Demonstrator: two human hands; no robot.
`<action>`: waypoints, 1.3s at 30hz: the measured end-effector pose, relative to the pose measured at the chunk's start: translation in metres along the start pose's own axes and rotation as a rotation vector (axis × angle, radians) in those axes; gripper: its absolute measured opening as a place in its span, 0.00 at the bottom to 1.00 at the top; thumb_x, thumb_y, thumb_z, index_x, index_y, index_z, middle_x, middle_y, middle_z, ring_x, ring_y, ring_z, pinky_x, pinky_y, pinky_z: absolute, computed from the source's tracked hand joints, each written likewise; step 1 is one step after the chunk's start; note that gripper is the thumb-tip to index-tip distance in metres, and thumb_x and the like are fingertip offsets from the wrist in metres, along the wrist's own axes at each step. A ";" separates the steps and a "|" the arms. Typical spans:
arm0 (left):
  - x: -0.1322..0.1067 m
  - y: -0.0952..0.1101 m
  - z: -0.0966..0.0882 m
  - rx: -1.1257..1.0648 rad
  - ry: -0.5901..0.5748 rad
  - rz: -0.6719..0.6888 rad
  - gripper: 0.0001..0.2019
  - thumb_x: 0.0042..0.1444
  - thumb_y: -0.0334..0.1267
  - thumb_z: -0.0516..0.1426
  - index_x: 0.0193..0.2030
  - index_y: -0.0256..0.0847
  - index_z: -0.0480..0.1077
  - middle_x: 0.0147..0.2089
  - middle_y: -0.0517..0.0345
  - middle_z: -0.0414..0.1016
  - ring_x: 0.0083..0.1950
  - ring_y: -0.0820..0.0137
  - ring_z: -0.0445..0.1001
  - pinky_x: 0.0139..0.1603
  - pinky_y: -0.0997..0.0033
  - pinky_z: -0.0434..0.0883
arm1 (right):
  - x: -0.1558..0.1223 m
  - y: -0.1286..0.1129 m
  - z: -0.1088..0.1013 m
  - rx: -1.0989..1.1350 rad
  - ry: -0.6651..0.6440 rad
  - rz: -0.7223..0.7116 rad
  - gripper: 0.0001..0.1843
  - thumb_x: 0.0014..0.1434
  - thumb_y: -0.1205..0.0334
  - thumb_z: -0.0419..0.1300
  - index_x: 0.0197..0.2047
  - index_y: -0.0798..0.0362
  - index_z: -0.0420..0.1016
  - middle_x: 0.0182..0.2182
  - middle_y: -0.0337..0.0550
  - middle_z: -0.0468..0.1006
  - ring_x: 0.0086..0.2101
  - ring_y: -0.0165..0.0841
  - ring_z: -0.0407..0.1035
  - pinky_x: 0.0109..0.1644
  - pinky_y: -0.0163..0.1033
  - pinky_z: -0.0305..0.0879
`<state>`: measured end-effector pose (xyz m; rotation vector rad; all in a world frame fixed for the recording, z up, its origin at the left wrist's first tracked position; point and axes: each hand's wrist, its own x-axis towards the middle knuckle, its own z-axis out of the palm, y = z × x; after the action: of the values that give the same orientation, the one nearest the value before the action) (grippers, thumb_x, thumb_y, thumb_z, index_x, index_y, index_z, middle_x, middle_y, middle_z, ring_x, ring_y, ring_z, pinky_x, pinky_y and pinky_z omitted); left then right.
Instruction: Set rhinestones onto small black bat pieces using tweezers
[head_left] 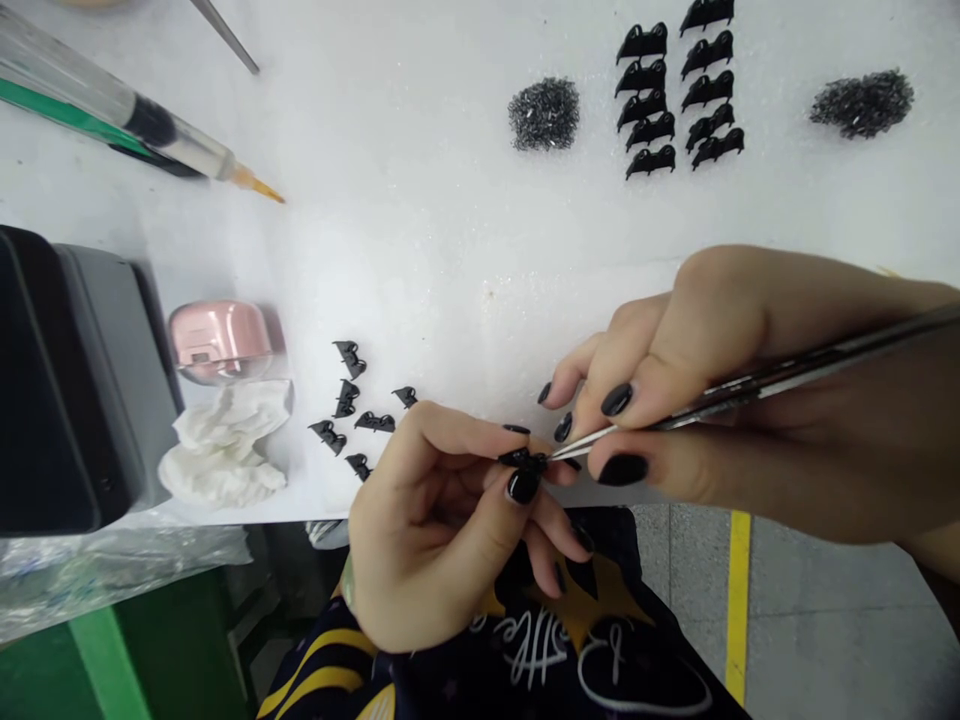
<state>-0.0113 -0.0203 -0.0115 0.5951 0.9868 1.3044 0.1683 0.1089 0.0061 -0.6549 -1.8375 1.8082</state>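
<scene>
Left hand (442, 520) low in the middle, fingers curled together, thumb and first finger pinched on a tiny black part (523, 459). Right hand (720, 400) at 3 o'clock from it, fingers closed tight around thin metal tweezers (750, 390). Tweezer tip right at the tiny black part, touching it or just beside it; too small to tell which. Black polish on all the nails.

At 9 o'clock from the left hand, a small bunch of loose black parts (352, 400) lying on the white table (450, 230), near the fingers. Past them, also at 9 o'clock, a crumpled white tissue (225, 445), and just above that a shiny pink case (221, 340). Farther at 9 o'clock, a big dark box (67, 380) at the table's edge.

At 11 o'clock, far up, a clear syringe (150, 125) with an orange tip, lying flat. At 12 o'clock from the hands, far up, a little heap of dark bits (545, 113). Beside that, at 1 o'clock, two neat rows of black parts (679, 95). At 2 o'clock, a second dark heap (862, 102).

Below the hands, at 6 o'clock, dark clothing with yellow and white marks (540, 640), and a grey floor with a yellow line (738, 600).
</scene>
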 end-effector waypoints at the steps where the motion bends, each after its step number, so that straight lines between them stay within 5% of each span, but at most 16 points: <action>1: 0.000 0.000 -0.001 -0.002 -0.006 -0.008 0.09 0.74 0.28 0.57 0.53 0.44 0.77 0.39 0.63 0.87 0.32 0.72 0.88 0.29 0.87 0.82 | -0.001 0.001 -0.001 -0.037 -0.024 -0.009 0.10 0.69 0.73 0.62 0.39 0.49 0.70 0.38 0.36 0.87 0.42 0.32 0.86 0.34 0.29 0.81; 9: -0.001 -0.002 0.000 -0.027 0.011 0.038 0.08 0.74 0.28 0.58 0.52 0.41 0.78 0.39 0.62 0.87 0.31 0.71 0.87 0.27 0.87 0.81 | 0.000 0.003 -0.001 -0.095 -0.063 -0.080 0.11 0.70 0.74 0.59 0.38 0.49 0.68 0.31 0.25 0.79 0.42 0.26 0.85 0.50 0.34 0.83; 15: -0.001 -0.004 -0.002 -0.057 -0.001 0.006 0.09 0.73 0.28 0.58 0.53 0.43 0.78 0.42 0.62 0.88 0.32 0.71 0.88 0.27 0.88 0.80 | 0.004 0.002 -0.005 -0.148 -0.138 -0.039 0.07 0.73 0.69 0.58 0.42 0.50 0.75 0.34 0.30 0.79 0.42 0.28 0.84 0.48 0.35 0.82; 19: -0.002 -0.001 -0.002 -0.024 -0.008 -0.033 0.10 0.74 0.28 0.57 0.53 0.46 0.77 0.40 0.64 0.86 0.33 0.72 0.88 0.29 0.89 0.80 | 0.005 0.000 -0.004 -0.122 -0.140 -0.127 0.14 0.72 0.74 0.56 0.36 0.47 0.71 0.32 0.34 0.78 0.43 0.31 0.85 0.46 0.37 0.84; 26: -0.001 -0.001 -0.005 -0.010 -0.042 -0.004 0.11 0.74 0.24 0.56 0.53 0.43 0.76 0.39 0.61 0.86 0.34 0.73 0.88 0.30 0.89 0.82 | 0.007 -0.006 0.002 -0.071 -0.104 -0.166 0.21 0.70 0.40 0.60 0.32 0.45 0.68 0.27 0.38 0.74 0.39 0.37 0.85 0.46 0.47 0.86; 31: -0.002 -0.003 -0.007 -0.023 -0.054 -0.003 0.14 0.74 0.23 0.54 0.56 0.44 0.75 0.40 0.62 0.86 0.36 0.74 0.88 0.31 0.89 0.82 | 0.005 -0.004 0.002 -0.150 -0.046 -0.224 0.19 0.69 0.40 0.63 0.34 0.43 0.69 0.27 0.35 0.77 0.40 0.36 0.85 0.48 0.45 0.85; 39: -0.003 -0.003 -0.007 -0.014 -0.041 0.026 0.14 0.73 0.21 0.55 0.55 0.42 0.76 0.48 0.59 0.87 0.36 0.72 0.89 0.29 0.87 0.83 | 0.002 -0.005 -0.005 -0.168 -0.128 -0.183 0.19 0.67 0.43 0.67 0.32 0.44 0.69 0.30 0.36 0.76 0.43 0.38 0.85 0.45 0.41 0.85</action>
<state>-0.0159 -0.0253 -0.0163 0.6235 0.9388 1.3155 0.1698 0.1144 0.0114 -0.4217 -2.0777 1.6225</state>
